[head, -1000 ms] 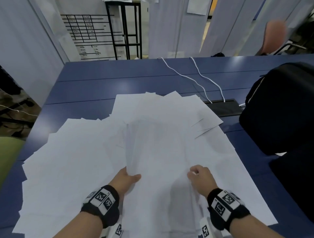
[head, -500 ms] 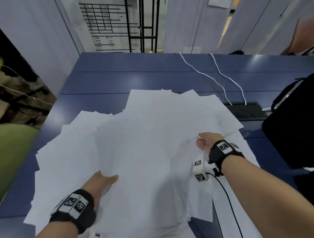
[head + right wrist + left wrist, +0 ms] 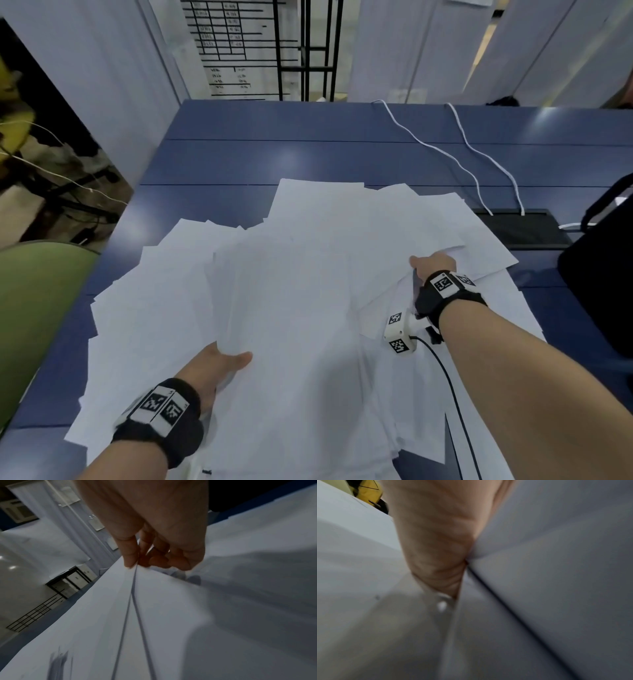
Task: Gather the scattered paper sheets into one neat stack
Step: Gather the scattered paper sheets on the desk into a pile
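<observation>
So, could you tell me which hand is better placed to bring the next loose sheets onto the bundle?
Right, probably: the right hand already pinches loose sheets at the spread's right side, while the left hand grips the bundle.

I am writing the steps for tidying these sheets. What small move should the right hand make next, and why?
Probably draw the pinched sheet inward onto the bundle that the left hand holds: the right hand pinches its edge at the far right, and the sheets lie fanned over the blue table.
</observation>
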`<action>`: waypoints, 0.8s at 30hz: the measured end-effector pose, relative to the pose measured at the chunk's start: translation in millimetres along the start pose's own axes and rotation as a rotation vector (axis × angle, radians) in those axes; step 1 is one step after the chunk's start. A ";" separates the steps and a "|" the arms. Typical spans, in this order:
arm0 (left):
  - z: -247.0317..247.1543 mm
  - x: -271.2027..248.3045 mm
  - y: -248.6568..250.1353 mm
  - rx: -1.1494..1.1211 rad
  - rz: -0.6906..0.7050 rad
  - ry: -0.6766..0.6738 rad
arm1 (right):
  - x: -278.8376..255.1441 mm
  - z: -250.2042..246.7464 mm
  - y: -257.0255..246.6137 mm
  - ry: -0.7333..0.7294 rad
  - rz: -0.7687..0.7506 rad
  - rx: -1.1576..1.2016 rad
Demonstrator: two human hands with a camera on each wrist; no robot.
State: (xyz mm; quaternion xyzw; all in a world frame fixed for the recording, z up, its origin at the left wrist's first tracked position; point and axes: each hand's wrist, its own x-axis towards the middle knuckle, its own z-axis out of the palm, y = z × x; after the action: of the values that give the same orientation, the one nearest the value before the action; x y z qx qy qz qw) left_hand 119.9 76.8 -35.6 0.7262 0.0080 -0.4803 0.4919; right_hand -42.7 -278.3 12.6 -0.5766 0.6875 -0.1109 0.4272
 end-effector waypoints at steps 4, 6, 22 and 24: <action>-2.7 4.0 -1.9 0.010 -0.024 -0.001 | 7.3 -15.8 8.5 0.201 -0.102 0.136; -4.5 4.9 -2.5 0.005 -0.024 -0.001 | 8.4 -30.5 12.9 0.229 -0.125 0.089; -19.7 -25.8 -14.7 -0.036 0.087 0.013 | -8.7 -70.8 108.2 -0.262 0.238 0.787; -26.1 -31.9 -17.0 -0.035 0.073 0.026 | -22.3 -60.1 104.4 -0.254 0.288 0.780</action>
State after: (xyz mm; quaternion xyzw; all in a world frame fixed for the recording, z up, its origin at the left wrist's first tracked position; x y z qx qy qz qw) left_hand 112.5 119.1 -23.7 0.7235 -0.0037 -0.4523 0.5214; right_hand -159.3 -246.5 -7.8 -0.2793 0.6097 -0.2296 0.7054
